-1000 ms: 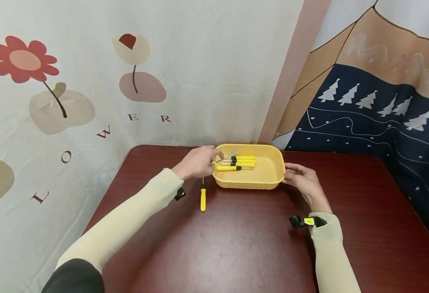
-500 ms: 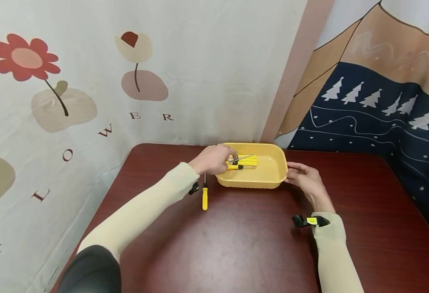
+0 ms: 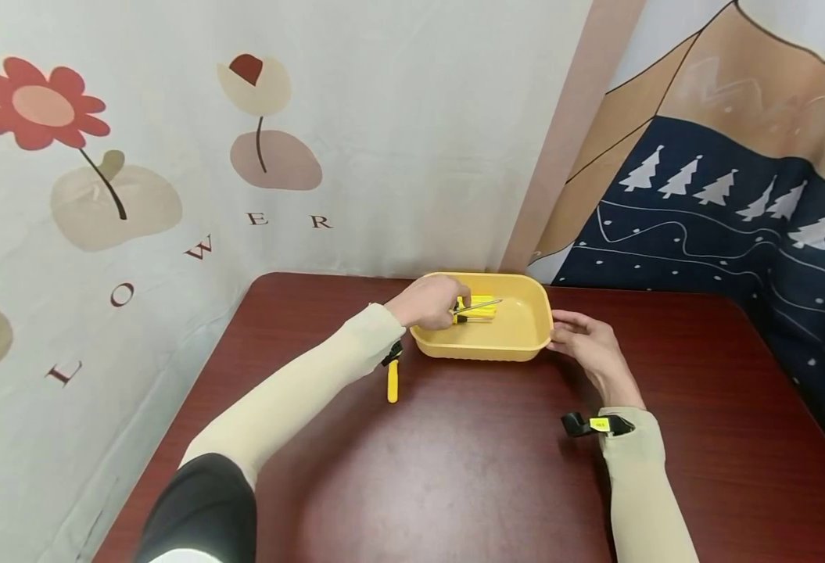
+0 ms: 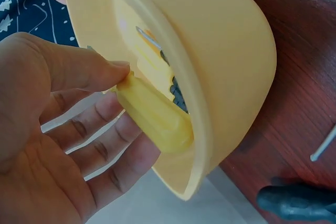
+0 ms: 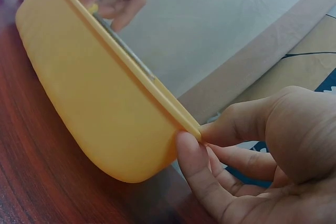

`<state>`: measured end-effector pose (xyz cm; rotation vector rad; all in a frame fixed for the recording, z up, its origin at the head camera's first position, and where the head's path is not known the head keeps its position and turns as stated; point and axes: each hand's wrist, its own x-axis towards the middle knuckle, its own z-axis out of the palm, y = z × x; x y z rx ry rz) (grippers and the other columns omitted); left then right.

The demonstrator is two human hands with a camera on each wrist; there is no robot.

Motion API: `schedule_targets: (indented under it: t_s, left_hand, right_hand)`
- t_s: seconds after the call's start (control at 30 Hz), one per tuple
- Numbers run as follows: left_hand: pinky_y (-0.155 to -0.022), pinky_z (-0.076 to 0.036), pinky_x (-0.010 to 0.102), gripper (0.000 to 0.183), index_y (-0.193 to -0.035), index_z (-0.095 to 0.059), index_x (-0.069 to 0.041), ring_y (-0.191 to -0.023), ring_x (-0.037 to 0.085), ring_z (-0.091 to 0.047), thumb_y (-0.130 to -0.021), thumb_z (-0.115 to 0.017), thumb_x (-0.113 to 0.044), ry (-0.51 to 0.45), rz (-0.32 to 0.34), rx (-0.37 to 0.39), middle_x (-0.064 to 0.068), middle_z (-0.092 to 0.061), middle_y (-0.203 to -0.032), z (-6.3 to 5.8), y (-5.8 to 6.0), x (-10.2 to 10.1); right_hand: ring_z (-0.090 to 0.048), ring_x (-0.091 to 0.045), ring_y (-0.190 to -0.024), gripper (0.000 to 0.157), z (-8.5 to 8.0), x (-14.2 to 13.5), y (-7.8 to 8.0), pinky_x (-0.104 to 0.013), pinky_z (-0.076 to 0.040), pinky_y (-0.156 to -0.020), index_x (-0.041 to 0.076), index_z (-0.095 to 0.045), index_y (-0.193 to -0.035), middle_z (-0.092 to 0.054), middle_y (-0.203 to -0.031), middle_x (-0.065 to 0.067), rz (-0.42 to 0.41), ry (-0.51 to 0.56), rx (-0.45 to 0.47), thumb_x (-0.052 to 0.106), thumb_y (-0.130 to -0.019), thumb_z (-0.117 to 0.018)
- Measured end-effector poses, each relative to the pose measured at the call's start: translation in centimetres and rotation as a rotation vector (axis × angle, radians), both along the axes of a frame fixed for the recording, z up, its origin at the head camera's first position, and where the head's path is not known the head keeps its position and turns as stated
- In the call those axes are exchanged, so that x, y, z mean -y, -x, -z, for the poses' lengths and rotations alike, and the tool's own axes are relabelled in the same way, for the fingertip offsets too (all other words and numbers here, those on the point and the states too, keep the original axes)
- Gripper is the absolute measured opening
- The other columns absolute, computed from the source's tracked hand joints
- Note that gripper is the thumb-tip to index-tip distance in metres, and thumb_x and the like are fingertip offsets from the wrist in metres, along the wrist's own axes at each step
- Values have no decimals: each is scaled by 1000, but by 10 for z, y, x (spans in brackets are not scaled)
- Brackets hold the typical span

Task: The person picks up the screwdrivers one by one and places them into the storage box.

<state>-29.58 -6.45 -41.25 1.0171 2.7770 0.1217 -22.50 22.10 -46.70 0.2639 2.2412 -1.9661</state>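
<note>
My left hand [image 3: 432, 302] reaches over the left side of a yellow plastic tub [image 3: 528, 332]. Between thumb and fingers it pinches a screwdriver by its yellow handle [image 4: 155, 114], and the metal shaft [image 5: 126, 48] points toward the tub's right end. Several yellow-and-black screwdrivers [image 3: 484, 300] lie inside the tub below that hand, partly hidden by it. At the tub's right end, my right hand [image 3: 591, 348] pinches the rim between thumb and fingers, as the right wrist view shows. Another yellow-handled screwdriver [image 3: 392, 383] lies on the table, its upper part covered by the left wrist.
The dark red-brown table [image 3: 454, 469] carries the tub near its back edge. Directly behind hangs a pale printed curtain [image 3: 412, 156], with a dark blue tree-patterned cloth [image 3: 701, 234] to the right.
My left hand has moved right, from the tub's left rim to over its inside, carrying the screwdriver along. The right hand stays at the right rim.
</note>
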Motion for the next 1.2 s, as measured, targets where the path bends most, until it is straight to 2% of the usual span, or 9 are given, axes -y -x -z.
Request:
schedule_targets:
  t_s: [0.1,0.23,0.33,0.47,0.7,0.9,1.0,1.1,1.2]
  left_hand:
    - [-70,-48,27,45,-124,-70,-16,-81,15,-54,-84,-57,-1,27,31,6,0,-64,-93,2,2,-5]
    - [-62,-41,25,43,-125,-70,-18,-75,14,-48,-86,-58,-3,71,32,32,1,-62,-91,4,2,-11]
    - [-62,-40,26,40,-125,-70,-19,-77,15,-49,-89,-60,-4,92,23,45,0,-65,-99,8,2,-14]
    - [-66,-41,27,38,-122,-71,-20,-83,15,-50,-90,-61,-3,120,30,53,0,-68,-113,13,3,-17]
    - [-73,-48,28,42,-119,-72,-21,-90,15,-54,-87,-59,1,146,44,82,-1,-68,-114,20,4,-21]
    - [-82,-52,30,41,-119,-71,-22,-96,15,-57,-88,-58,2,157,45,88,-2,-67,-120,21,3,-25]
    - [-78,-49,29,33,-112,-70,-20,-91,15,-54,-90,-58,2,160,42,84,-3,-65,-110,22,3,-26]
    - [-68,-41,27,18,-93,-65,-16,-80,14,-47,-94,-57,0,168,47,75,-3,-55,-89,24,3,-28]
    - [-62,-35,26,23,-78,-53,-16,-72,14,-41,-99,-57,-5,167,53,61,-3,-43,-75,27,4,-29]
  right_hand:
    - [-72,-7,-88,52,0,-1,0,-21,-63,-82,-2,-50,-148,-65,-120,-13,2,-6,3,2,-98,-65]
    - [-73,-8,-89,52,-1,-1,-1,-20,-63,-82,-2,-50,-148,-65,-120,-13,3,-7,2,2,-98,-65]
    - [-73,-7,-88,52,-1,-1,-1,-20,-63,-82,-2,-50,-148,-66,-118,-11,5,-3,0,2,-98,-64]
    - [-73,-8,-87,52,-1,0,-1,-20,-63,-81,-3,-50,-148,-67,-114,-9,8,8,0,0,-98,-64]
    - [-72,-9,-88,51,0,1,-1,-20,-63,-81,-2,-50,-147,-66,-115,-11,11,12,3,-1,-98,-64]
    - [-72,-8,-87,51,-1,2,-1,-19,-63,-80,-2,-51,-147,-65,-118,-14,14,-3,0,0,-98,-64]
    - [-72,-8,-87,51,-1,2,-1,-19,-63,-81,-1,-51,-147,-64,-120,-15,16,-9,1,0,-98,-64]
    - [-72,-9,-88,50,0,2,0,-20,-63,-81,-1,-52,-147,-63,-122,-16,18,-11,4,0,-98,-64]
    - [-73,-10,-90,50,0,1,1,-20,-63,-82,0,-52,-147,-62,-126,-18,18,-13,12,1,-98,-64]
